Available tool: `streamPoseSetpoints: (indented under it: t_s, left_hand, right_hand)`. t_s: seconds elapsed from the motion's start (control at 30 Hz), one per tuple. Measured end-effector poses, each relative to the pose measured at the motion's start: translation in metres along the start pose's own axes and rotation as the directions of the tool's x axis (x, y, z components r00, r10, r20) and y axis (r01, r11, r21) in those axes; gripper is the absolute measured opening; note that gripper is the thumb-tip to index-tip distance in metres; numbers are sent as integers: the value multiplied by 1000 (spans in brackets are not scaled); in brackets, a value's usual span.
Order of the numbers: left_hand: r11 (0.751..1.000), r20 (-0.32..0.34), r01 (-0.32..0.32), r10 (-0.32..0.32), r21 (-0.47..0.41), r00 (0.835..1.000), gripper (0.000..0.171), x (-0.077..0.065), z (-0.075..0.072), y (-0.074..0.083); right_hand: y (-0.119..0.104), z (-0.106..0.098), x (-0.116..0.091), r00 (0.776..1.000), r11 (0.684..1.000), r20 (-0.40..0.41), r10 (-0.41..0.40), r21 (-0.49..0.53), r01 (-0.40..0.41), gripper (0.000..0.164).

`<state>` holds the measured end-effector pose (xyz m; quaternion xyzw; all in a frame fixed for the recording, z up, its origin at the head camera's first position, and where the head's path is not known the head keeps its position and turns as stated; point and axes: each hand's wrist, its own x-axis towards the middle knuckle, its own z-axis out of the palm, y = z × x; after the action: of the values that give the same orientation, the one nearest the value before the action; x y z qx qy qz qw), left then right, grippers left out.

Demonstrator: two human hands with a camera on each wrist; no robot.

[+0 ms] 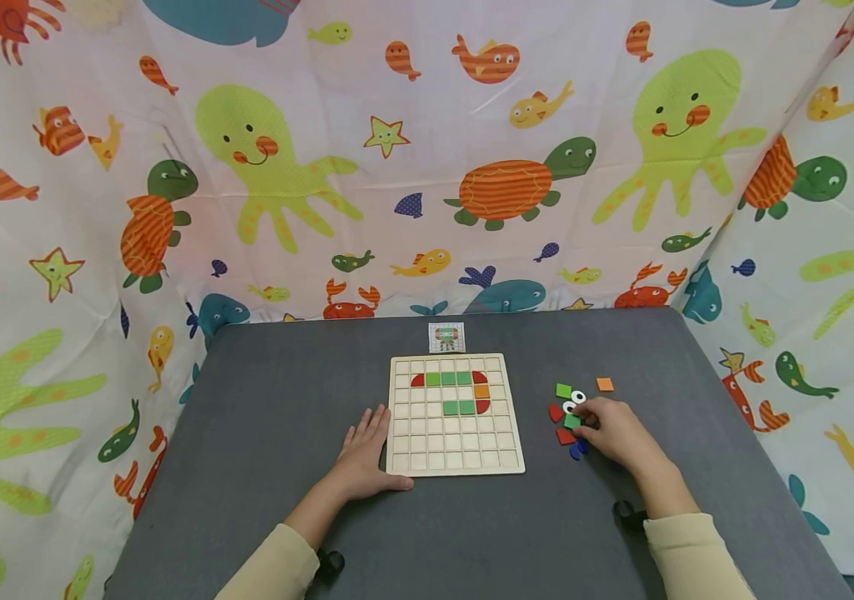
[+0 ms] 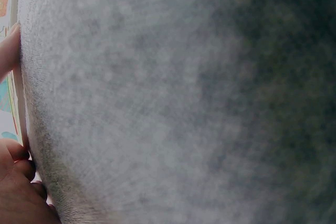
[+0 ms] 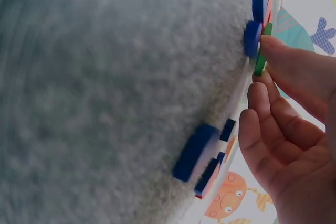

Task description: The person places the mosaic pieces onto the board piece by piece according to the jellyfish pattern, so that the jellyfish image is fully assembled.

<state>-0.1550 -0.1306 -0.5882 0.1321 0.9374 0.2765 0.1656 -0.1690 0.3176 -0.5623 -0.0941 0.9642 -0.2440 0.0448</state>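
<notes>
A wooden grid board (image 1: 427, 459) lies flat on the table. Red rounded pieces, green squares (image 1: 451, 407) and an orange square (image 1: 481, 391) fill some of its cells. My left hand (image 1: 367, 454) rests along the board's left edge, fingers straight, thumb at the lower left corner. To the right of the board, my right hand (image 1: 619, 432) pinches a green square tile (image 3: 261, 62) between thumb and fingertips, over a small cluster of pieces. That cluster has a lighter green square (image 1: 563, 390), red pieces (image 1: 565, 437), white eye discs (image 1: 578, 397) and blue pieces (image 1: 575, 452).
A small pattern card (image 1: 446, 337) lies just behind the board. An orange square (image 1: 605, 384) sits apart, behind my right hand. More blue pieces (image 3: 195, 153) lie under that hand in the right wrist view. A printed curtain (image 1: 412, 183) hangs behind the grey table (image 1: 284, 375).
</notes>
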Motion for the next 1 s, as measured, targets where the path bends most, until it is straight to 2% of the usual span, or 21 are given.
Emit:
streamPoseSetpoints:
  t_s: [0.17,0.53,0.77,1.0]
  left_hand:
    - [1000,4,2,-2,9,1000,129,0,-2,1]
    - [1000,-7,-14,14,-5,1000,129,-2,0,0]
    - [1000,-22,-22,22,-11,1000,130,0,6,-5]
    - [1000,-10,-22,21,-12,1000,130,0,2,-2]
  right_hand:
    - [-1,-7,-3,997,998,-45,-57,-36,55,22]
    - [-15,-16,-1,988,990,-61,-142,-25,140,24]
    - [-34,-18,8,982,984,-62,-178,15,180,20]
    - [-54,-19,20,982,982,-50,-181,35,183,22]
